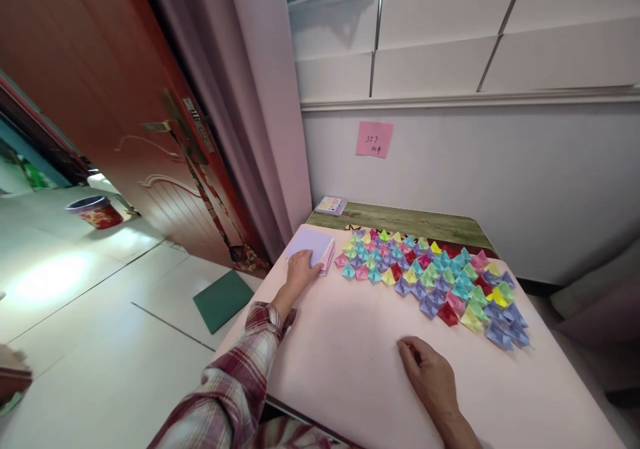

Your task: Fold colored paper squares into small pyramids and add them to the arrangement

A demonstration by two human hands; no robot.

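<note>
My left hand (302,270) lies on a stack of square coloured paper (311,238), lilac on top with pink edges showing at the right. Its fingers rest on the top sheet, and the thumb is spread towards the stack's right edge. To the right of the stack are many small folded paper pieces (420,262) in rows, in blue, lilac, yellow, green, pink and red. My right hand (431,376) is over the pale pink tabletop (350,349), in front of those rows. Its fingers are curled in with the thumb against them, and I see nothing held there.
A small printed packet (331,205) sits on the wood-patterned strip (410,217) at the table's back. Above it, a pink note (375,139) with handwriting is on the wall. A green sheet (223,301) and a patterned bucket (95,212) are on the floor at left, near a red-brown door (125,89).
</note>
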